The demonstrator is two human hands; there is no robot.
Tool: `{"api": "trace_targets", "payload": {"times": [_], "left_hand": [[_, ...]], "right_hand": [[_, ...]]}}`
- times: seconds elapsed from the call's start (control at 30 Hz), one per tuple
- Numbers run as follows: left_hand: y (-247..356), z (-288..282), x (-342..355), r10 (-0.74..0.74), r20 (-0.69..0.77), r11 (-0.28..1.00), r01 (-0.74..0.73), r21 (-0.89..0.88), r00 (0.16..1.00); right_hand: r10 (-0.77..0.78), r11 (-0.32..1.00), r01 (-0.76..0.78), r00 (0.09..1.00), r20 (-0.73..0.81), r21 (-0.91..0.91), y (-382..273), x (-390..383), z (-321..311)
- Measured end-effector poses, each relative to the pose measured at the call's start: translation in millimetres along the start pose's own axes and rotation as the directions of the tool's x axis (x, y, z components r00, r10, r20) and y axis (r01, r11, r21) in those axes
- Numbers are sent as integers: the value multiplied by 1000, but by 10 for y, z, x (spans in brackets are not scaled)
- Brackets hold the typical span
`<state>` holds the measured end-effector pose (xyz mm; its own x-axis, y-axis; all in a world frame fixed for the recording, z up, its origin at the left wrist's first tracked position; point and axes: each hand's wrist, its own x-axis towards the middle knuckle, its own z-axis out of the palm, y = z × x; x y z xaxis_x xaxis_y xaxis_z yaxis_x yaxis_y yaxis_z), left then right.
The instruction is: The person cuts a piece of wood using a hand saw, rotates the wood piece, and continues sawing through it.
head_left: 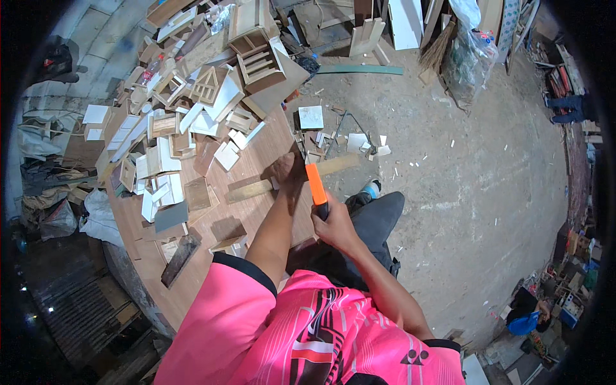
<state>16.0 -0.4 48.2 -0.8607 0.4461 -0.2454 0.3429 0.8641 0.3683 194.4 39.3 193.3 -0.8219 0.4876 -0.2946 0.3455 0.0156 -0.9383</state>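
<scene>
Orange-handled tool [315,185], apparently a saw, is sitting mid-frame with the right hand [333,224] grasping it; the left hand [286,169] is resting on the wood strip [249,190], its grip unclear; a rocking strip could be sending the tool into those fingers

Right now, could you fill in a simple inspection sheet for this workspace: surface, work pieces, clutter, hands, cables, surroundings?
Surface: wood-toned table, partly covered.
Work pieces: wooden strip reaching past the table's right edge; orange-handled tool, likely a saw.
Clutter: wood scraps piled on the table; more bits on the floor.
Hands: left hand on the strip, grip unclear; right hand around the tool's handle.
Cables: thin dark strand on the floor, possibly one.
Surroundings: broom, filled plastic bag.
</scene>
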Motion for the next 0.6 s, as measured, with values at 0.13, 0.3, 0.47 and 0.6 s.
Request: {"api": "trace_targets", "payload": {"times": [0.13,0.3,0.47,0.6], "left_hand": [[-184,125,-40,-2,-9,1000,2,-1,1000],[-303,435,12,10,-26,1000,-11,-16,1000],[-557,1005,184,4,-365,993,40,115,931],[-475,705,52,95,-253,985,-54,163,963]], "right_hand": [[76,996,-74,997,-27,43,-420,-171,-45],[107,983,-107,994,5,150,-900,-465,-252],[70,996,-72,997,43,44,-470,-189,-63],[34,999,-34,998,48,4,-457,-163,-113]]}}
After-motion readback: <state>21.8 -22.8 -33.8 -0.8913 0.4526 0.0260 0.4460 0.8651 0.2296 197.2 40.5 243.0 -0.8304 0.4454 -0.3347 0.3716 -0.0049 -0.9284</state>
